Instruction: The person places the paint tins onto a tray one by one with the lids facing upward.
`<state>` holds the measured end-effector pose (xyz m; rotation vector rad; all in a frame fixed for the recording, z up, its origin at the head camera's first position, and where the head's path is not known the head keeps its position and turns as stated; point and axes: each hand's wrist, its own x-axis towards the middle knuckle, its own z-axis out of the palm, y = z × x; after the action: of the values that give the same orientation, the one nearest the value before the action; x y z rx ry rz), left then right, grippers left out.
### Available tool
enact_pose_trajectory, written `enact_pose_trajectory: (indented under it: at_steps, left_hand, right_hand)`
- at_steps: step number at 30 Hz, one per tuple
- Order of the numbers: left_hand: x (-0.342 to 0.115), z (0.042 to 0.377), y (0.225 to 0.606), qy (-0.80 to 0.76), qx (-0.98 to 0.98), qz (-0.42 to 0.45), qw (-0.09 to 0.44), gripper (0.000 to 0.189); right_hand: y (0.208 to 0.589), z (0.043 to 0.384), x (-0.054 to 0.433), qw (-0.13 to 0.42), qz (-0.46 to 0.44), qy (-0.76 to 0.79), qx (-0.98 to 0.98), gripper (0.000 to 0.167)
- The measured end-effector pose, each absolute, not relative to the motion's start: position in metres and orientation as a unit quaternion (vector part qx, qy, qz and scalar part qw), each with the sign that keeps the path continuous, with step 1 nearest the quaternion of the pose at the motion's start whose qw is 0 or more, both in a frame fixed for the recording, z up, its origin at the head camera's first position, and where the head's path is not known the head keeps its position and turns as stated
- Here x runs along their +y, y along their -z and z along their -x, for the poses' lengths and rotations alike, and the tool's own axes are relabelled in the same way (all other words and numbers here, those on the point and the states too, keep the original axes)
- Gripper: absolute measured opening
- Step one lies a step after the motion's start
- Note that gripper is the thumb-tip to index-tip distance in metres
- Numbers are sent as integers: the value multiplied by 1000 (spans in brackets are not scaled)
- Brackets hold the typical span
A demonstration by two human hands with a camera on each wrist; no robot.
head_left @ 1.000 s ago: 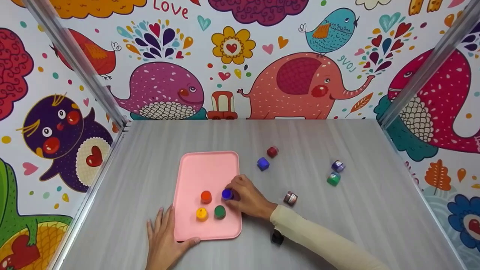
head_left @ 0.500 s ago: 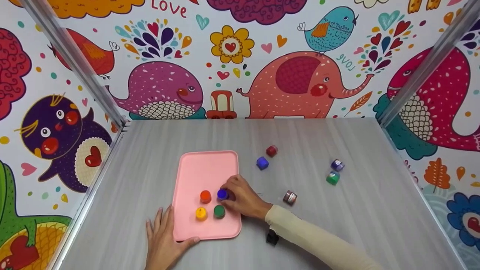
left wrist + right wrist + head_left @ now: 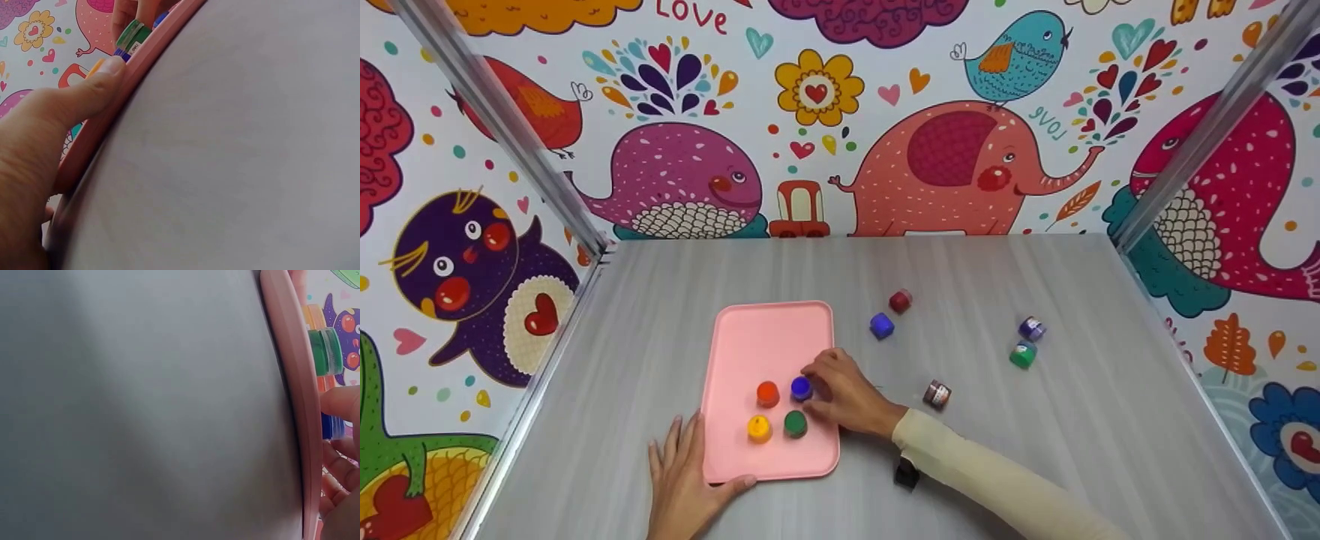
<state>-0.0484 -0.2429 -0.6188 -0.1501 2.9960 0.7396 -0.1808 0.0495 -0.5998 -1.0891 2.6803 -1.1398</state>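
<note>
On the pink tray [image 3: 757,337] stand small paint jars: an orange one [image 3: 767,394], a yellow one [image 3: 760,429], a green one [image 3: 795,424] and a blue one [image 3: 801,388]. My right hand [image 3: 851,396] is at the tray's right side, thumb and fingers spread around the blue jar with a slight gap; whether a fingertip still touches is hard to tell. The right wrist view shows the blue jar [image 3: 333,426] between thumb and fingers. My left hand [image 3: 684,472] rests against the tray's near left corner, fingers extended, its thumb [image 3: 98,90] over the rim.
Right of the tray lie more paint jars on the grey table [image 3: 960,465]: a dark red one [image 3: 900,301], a blue-violet one [image 3: 882,325], a brown one [image 3: 937,394], a purple one [image 3: 1032,328] and a green one [image 3: 1023,354]. Patterned walls enclose the table.
My right hand has slid the blue jar left toward the orange jar, and its fingers have loosened from around it. The left hand has stayed at the tray's corner.
</note>
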Motion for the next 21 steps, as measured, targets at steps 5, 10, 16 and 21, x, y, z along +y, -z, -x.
enact_pose_trajectory:
  at_steps: [5, 10, 16, 21]
  left_hand:
    - [-242, 49, 619, -241, 968, 54, 33, 145]
    - [-241, 50, 617, -246, 966, 62, 47, 148]
    - [-241, 51, 617, -243, 966, 67, 58, 150]
    - [-241, 50, 617, -244, 965, 70, 63, 151]
  right_hand:
    - [597, 183, 65, 4, 342, 383, 858, 43]
    - [592, 185, 83, -13, 335, 394, 856, 44]
    - [586, 188, 102, -46, 351, 375, 857, 43]
    - [581, 187, 117, -48, 338, 365, 866, 43]
